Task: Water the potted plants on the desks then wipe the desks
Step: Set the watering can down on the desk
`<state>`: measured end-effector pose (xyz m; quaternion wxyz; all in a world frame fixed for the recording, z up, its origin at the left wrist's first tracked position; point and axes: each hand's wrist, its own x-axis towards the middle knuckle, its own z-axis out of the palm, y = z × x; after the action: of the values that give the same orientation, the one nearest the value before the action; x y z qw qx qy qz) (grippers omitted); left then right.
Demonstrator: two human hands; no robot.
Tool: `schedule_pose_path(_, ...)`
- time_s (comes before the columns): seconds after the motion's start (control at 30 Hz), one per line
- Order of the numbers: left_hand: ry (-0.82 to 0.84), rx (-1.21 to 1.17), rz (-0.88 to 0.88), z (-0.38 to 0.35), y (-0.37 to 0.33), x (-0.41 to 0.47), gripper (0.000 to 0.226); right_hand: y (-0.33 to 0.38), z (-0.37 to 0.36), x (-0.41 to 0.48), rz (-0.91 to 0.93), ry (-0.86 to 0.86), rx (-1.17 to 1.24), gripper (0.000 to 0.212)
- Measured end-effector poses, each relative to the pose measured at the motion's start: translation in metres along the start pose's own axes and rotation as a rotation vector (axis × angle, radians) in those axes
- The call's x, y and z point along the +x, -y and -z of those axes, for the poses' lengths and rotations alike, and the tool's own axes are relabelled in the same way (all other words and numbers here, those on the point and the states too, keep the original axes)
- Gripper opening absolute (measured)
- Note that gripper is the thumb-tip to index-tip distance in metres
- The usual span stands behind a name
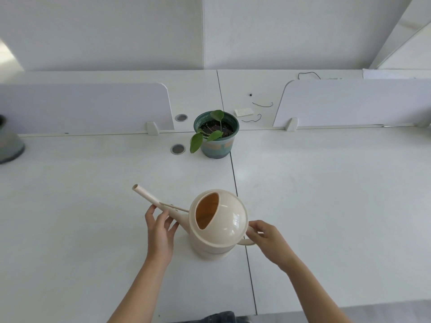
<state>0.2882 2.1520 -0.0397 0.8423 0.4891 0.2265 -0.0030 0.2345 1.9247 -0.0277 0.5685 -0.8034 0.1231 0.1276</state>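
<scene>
Grips the watering can (224, 220) by its handle (247, 241) in the right hand (268, 237), rests straight fingers of the left hand (161, 231) on its spout (149, 197), aimed far-left, wide of the potted plant (215, 134) beyond on the desk (326, 194).

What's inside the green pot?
The pot holds dark soil and a small leafy plant. Whatever lies beneath the soil is covered, so it cannot be seen.

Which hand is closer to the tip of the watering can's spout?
Left. The left hand touches the spout, down from the spout tip; the right hand grips the handle, across the watering can.
</scene>
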Motion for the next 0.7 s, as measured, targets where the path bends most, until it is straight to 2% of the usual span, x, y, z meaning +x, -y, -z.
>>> schedule_pose_path(0.1, -0.037, -0.025, -0.02, 0.011, -0.005, 0.003, 0.034, 0.006, -0.008, 0.007, 0.016, 0.045, -0.024, 0.009)
schedule_pose_path(0.27, -0.104, -0.001, -0.03, 0.026, -0.012, 0.005, 0.029, 0.016, -0.021, 0.019, 0.021, 0.111, -0.105, 0.02)
schedule_pose_path(0.47, -0.193, 0.306, -0.01, 0.036, -0.02, -0.005, 0.045, 0.024, -0.013, 0.032, 0.026, 0.18, -0.146, 0.013)
schedule_pose_path(0.6, -0.342, 0.323, -0.205, 0.023, -0.043, -0.02, 0.025, 0.04, 0.011, 0.053, 0.072, 0.054, -0.071, 0.014)
schedule_pose_path(0.7, -0.312, 0.277, -0.267, -0.002, -0.061, -0.009, 0.017, 0.056, 0.024, 0.079, 0.094, -0.074, 0.017, 0.018)
